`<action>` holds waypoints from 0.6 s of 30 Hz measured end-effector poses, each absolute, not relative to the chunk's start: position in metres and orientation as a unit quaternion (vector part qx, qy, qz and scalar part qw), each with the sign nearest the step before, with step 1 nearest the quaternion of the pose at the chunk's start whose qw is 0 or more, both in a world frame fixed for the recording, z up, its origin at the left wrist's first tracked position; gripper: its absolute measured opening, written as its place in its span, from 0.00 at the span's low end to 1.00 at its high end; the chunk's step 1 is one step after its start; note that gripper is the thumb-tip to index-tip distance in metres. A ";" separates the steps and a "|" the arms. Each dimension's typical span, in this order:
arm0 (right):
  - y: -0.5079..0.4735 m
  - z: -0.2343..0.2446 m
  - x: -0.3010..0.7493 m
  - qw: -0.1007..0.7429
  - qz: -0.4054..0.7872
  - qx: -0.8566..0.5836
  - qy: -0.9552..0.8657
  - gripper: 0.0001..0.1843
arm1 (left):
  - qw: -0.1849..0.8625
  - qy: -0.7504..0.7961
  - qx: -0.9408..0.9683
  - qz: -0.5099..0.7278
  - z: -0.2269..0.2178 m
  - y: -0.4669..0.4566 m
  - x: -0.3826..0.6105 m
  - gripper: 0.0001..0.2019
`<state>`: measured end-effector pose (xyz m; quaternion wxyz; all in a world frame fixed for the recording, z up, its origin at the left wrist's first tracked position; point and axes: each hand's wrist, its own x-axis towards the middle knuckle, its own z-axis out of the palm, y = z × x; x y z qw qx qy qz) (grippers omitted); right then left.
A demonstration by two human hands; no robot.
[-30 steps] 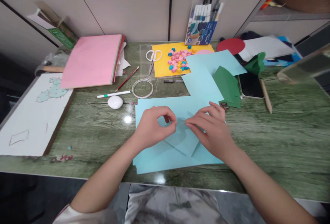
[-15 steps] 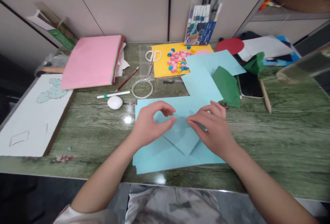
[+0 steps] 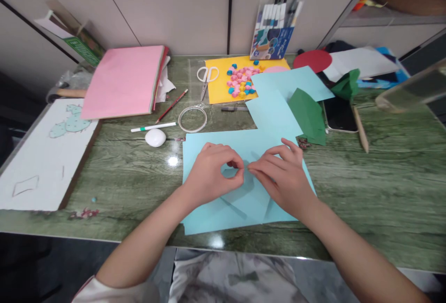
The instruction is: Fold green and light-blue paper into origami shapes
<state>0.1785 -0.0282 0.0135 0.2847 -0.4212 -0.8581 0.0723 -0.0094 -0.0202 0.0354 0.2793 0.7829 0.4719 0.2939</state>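
Note:
Light blue paper lies on the table in front of me, with crease-like lines or flap edges showing below my fingers. Over its middle, my left hand pinches with thumb and forefinger pressed together. My right hand faces it from the other side, thumb and forefinger pinched and the other fingers raised. The two pinches almost meet just above the paper. Whatever sits between the fingertips is too small to make out.
Behind the paper lie light blue cut pieces, a green paper shape, white scissors, a tape roll and yellow paper bearing small colored pieces. A white egg-shaped object and marker sit left; a phone lies right.
My left thumb and forefinger have closed from apart into a pinch and moved right and down. My right hand has shifted slightly left, bringing the fingertips closer together.

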 end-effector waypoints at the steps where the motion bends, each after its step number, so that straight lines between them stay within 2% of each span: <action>1: -0.027 0.013 0.179 0.285 0.073 -0.424 -0.857 0.04 | 0.279 0.474 0.781 0.293 0.036 -0.019 -0.011 0.04; 13: -0.014 0.009 0.195 0.301 0.059 -0.466 -0.830 0.03 | 0.289 0.498 0.731 0.367 0.042 -0.010 -0.033 0.06; 16: -0.014 0.008 0.194 0.303 0.066 -0.463 -0.830 0.03 | 0.304 0.497 0.730 0.357 0.041 -0.012 -0.028 0.04; 18: -0.016 0.008 0.191 0.297 0.072 -0.456 -0.836 0.03 | 0.315 0.490 0.737 0.342 0.038 -0.015 -0.022 0.08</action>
